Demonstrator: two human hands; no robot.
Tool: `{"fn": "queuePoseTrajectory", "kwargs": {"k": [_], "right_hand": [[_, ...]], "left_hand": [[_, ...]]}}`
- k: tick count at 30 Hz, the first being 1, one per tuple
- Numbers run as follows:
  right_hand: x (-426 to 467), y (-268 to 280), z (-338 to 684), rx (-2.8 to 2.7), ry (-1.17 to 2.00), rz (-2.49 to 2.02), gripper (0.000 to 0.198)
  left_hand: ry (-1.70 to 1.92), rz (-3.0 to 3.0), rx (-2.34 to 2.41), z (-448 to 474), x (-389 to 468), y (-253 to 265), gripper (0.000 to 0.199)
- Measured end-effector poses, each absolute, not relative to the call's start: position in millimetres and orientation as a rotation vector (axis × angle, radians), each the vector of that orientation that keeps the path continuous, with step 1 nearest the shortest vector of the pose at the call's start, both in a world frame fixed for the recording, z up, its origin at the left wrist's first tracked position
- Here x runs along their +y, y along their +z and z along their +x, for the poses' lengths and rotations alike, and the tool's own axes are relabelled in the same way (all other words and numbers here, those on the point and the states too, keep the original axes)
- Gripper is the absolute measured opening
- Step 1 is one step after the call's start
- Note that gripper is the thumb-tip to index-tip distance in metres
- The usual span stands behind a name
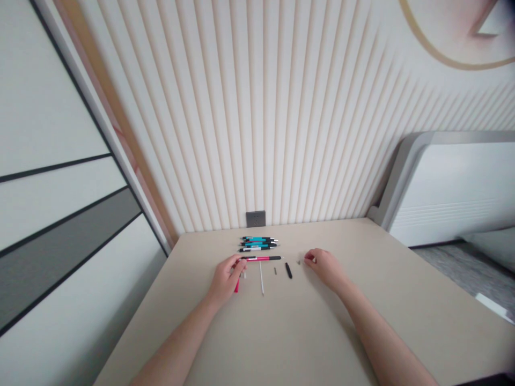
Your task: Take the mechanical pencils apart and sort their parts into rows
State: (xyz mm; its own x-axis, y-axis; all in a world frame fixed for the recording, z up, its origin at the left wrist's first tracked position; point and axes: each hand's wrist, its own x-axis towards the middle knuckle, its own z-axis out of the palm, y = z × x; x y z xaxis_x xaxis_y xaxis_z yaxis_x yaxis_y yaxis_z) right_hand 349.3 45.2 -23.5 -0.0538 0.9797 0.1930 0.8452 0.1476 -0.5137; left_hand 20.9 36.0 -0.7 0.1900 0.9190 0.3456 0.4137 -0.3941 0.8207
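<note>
My left hand (226,277) is over the left end of a pink-and-black pen (263,258), its fingers curled together; what they hold, if anything, is hidden. A pink pen barrel (236,288) shows from under this hand, with a small pale part (244,275) beside it. My right hand (324,264) has thumb and forefinger pinched at the table, just right of a tiny pen tip (299,262). Between my hands lie a white refill (262,279), a small metal spring-like piece (276,271) and a black pen grip (288,270).
Several blue, black and white pens (257,244) lie in a stack behind the parts on the beige table (281,343). A dark wall socket (256,218) sits on the ribbed wall behind. A cabinet (60,214) stands at the left, a bed headboard (450,187) at the right.
</note>
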Motion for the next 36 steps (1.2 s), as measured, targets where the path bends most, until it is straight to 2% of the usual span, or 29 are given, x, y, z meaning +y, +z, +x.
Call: {"fn": "queuePoseTrajectory", "kwargs": {"k": [13,36], "right_hand": [[45.0,-25.2,341.6,-2.018,0.414,-1.671,0.032],[41.4,-21.7,340.3,-2.008,0.418,-1.669,0.033]], "left_hand": [[1.14,1.908,1.256,21.1,36.4,-1.1,0.032],[1.152,1.844,1.235,20.7,38.4,-6.6,0.032]]}}
